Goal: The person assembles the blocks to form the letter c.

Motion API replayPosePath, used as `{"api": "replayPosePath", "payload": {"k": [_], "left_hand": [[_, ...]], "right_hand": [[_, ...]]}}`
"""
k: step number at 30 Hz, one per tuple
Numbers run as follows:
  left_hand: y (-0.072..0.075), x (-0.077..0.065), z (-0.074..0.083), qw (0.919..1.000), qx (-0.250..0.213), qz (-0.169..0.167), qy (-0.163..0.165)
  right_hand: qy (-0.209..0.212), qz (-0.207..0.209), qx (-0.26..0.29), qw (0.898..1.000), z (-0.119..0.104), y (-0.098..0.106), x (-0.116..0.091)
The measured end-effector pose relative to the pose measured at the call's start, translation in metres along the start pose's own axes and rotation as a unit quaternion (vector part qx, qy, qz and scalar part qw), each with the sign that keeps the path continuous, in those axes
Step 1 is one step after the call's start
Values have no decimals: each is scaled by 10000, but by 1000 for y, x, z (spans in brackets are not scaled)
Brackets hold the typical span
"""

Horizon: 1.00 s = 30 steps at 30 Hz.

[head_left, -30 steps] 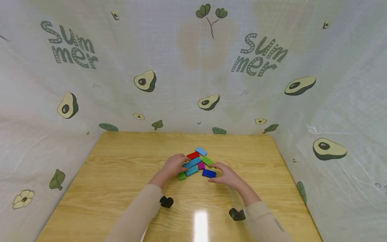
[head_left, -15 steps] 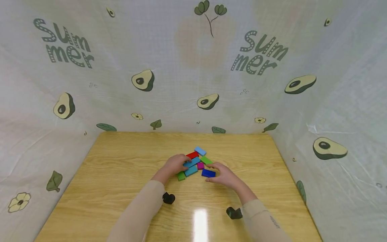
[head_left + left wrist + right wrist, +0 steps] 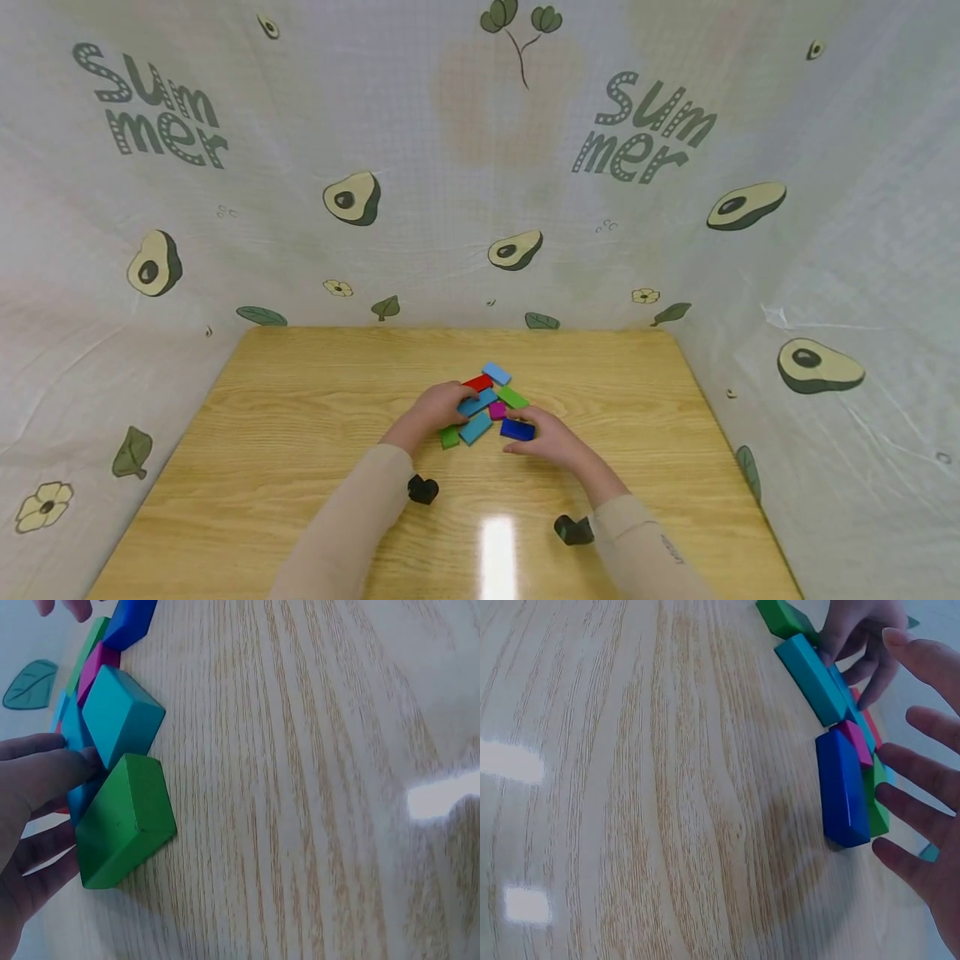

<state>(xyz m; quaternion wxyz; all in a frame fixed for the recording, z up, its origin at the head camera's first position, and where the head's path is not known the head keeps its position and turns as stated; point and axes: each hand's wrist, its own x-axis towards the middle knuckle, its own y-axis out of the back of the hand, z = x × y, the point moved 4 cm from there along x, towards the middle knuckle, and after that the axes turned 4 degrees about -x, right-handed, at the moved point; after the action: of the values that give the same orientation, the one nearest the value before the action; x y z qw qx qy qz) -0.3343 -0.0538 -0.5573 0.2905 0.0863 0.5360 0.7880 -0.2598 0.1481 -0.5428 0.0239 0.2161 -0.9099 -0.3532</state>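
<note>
Colored wooden blocks lie in a cluster at mid-table. My left hand [image 3: 433,410] pinches a long medium-blue block [image 3: 480,403], thumb on its near side and fingers across its far side. A teal block [image 3: 476,429] and a green block [image 3: 127,817] lie just in front of that hand. Behind are a red block [image 3: 477,383] and a light-blue block [image 3: 497,373]. A light-green block [image 3: 513,398] and a small magenta block [image 3: 498,410] lie to the right. My right hand [image 3: 553,436] is spread around a dark-blue block [image 3: 841,787]; its fingers look relaxed, not gripping.
The wooden table [image 3: 315,367] extends around the cluster. A white patterned cloth [image 3: 420,125] hangs behind and at both sides. Black pieces [image 3: 423,490] stick out by both wrists. Bright light reflects off the tabletop near the front.
The teal block has turned and slid slightly apart from the medium-blue block. My right hand has moved left, closer around the dark-blue block. My left hand has shifted slightly right. The head view tilts slightly.
</note>
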Motion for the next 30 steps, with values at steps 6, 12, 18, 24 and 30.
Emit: {"api": "replayPosePath", "payload": {"k": [6, 12, 18, 24, 30], "left_hand": [[2, -4, 1, 9996, 131, 234, 61], [9, -12, 1, 9988, 163, 448, 123], [16, -28, 1, 9968, 3, 794, 98], [18, -48, -1, 9936, -231, 1102, 99], [17, -74, -4, 9873, -512, 1497, 113]], "right_hand": [[-46, 31, 57, 10000, -4, -2, -1], [-14, 101, 59, 9999, -6, -3, -2], [-55, 144, 82, 9998, -9, -3, -5], [52, 180, 158, 9997, -13, -5, -7], [141, 180, 199, 9995, -18, -10, -9]]}}
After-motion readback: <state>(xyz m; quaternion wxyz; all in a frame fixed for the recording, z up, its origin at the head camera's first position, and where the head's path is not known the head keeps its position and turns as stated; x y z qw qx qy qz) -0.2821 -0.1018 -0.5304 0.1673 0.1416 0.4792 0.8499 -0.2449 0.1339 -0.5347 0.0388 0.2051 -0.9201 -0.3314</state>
